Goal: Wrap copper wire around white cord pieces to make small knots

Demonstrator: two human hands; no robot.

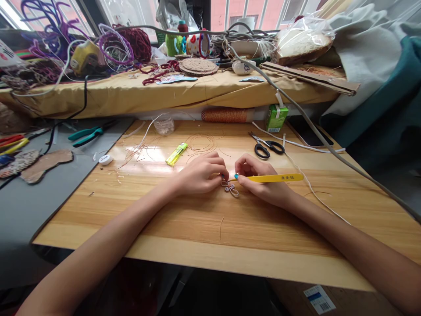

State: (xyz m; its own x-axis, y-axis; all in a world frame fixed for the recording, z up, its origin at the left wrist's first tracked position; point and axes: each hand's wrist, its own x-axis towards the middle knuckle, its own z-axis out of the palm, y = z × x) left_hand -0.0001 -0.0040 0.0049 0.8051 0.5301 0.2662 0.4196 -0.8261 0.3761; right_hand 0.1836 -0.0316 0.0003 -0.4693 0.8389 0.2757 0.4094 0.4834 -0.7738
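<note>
Centre: a small looped piece (231,187) is pinched by the left hand (205,173); yellow tweezers (279,177) are gripped by the right hand (265,189), just beside. Loops are formed; remaining work cannot be determined.

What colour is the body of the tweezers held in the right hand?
The tweezers are yellow with dark lettering, seen best in the head view.

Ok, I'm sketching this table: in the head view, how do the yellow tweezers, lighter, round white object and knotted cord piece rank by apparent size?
1. Yellow tweezers, partly hidden
2. Lighter
3. Round white object and knotted cord piece: too alike to rank
</note>
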